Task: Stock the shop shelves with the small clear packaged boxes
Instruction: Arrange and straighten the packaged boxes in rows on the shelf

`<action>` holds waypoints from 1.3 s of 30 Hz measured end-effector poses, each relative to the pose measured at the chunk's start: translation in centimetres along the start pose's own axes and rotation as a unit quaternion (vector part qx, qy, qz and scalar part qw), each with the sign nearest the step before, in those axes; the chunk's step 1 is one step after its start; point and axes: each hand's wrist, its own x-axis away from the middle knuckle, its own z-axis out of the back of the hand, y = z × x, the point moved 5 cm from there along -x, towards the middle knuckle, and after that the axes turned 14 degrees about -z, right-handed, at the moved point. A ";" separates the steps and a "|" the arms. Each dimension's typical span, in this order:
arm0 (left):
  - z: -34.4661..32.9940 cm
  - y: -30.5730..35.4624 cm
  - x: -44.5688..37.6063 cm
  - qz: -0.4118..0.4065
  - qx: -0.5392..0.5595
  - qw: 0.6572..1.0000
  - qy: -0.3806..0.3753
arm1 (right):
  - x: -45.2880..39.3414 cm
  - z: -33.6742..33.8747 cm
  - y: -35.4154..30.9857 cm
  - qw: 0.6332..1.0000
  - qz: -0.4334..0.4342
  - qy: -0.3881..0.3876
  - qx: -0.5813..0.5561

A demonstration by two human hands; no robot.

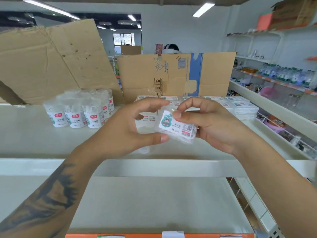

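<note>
Both hands are holding one small clear box (176, 126) above the top shelf (34, 140). The left hand (127, 127) is gripping it from the left side, thumb lying under the box's lower left corner and fingers curling over the top edge. The right hand (211, 121) is gripping it from the right, with the thumb tip pressing on the upper part of the label and the fingers wrapping behind the box. The box is tilting, its white label with a cartoon figure, red tag and barcode facing the camera.

Directly behind the hands, rows of matching flat clear boxes (240, 105) are lying on the same shelf, running toward its right end. More of them are showing between the two hands, though how many are stacked there cannot be told.

To the left of the hands, a cluster of clear round tubs (80, 112) with white labels is standing upright on the shelf, well apart from the flat boxes.

Behind the stock, a flattened cardboard sheet (51, 60) is leaning at the left, and an open cardboard carton (175, 74) with blue tape is standing at the rear centre.

A lower shelf (154, 203) is lying below the forearms. On the right, another shelving run (283, 78) is carrying blurred goods.
</note>
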 end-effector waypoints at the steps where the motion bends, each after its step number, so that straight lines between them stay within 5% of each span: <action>1: -0.2 -0.1 0.1 0.002 -0.009 1.000 0.000 | 0.1 0.1 0.1 0.999 0.011 0.007 0.033; 5: -0.7 -0.9 0.8 0.018 -0.030 0.999 0.026 | 1.1 0.2 1.0 0.948 0.091 0.084 0.295; 11: -1.1 -1.8 1.9 0.051 -0.059 0.996 0.033 | 1.3 -0.1 1.0 0.860 0.158 0.116 0.472; 18: 0.4 -2.7 4.1 0.128 -0.194 0.972 -0.032 | -3.1 1.7 1.8 0.822 0.069 0.166 0.541; 22: 0.7 -3.7 5.1 0.143 -0.168 0.975 -0.035 | -4.7 1.5 2.5 0.841 0.077 0.173 0.507; 29: 0.8 -4.3 5.2 0.160 -0.137 0.977 -0.016 | -5.9 1.2 1.9 0.805 0.050 0.191 0.560; 39: 1.3 -4.1 5.1 0.155 -0.098 0.983 -0.016 | -6.0 0.8 2.0 0.806 0.017 0.196 0.559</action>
